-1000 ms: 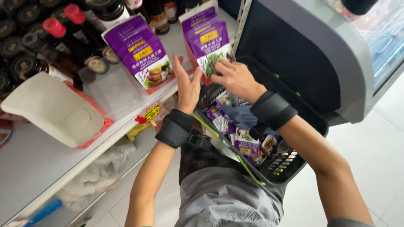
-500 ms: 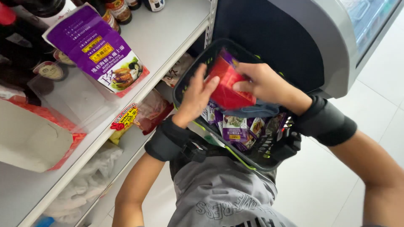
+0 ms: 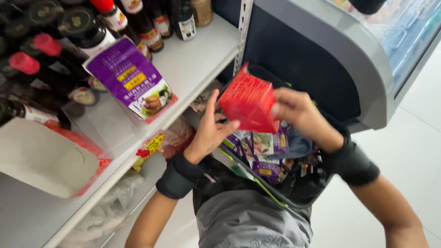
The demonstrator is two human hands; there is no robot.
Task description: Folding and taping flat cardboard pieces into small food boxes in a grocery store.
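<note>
Both my hands hold a red pouch (image 3: 249, 102) above a black shopping basket (image 3: 304, 188). My left hand (image 3: 210, 133) touches its lower left edge with the fingertips. My right hand (image 3: 297, 110) grips its right side. Both wrists wear black bands. Several purple sauce pouches (image 3: 265, 146) lie in the basket under the red pouch. One purple pouch (image 3: 131, 81) stands upright on the white shelf (image 3: 193, 64) to the left.
Dark sauce bottles with red caps (image 3: 41, 50) fill the back of the shelf. A white and red open carton (image 3: 43, 158) lies at the shelf's left front. A grey chest freezer (image 3: 349, 59) stands to the right. The floor is white tile.
The red pouch has risen out of the basket and now stands higher, held between both hands. A second purple pouch seen on the shelf one second ago is out of view.
</note>
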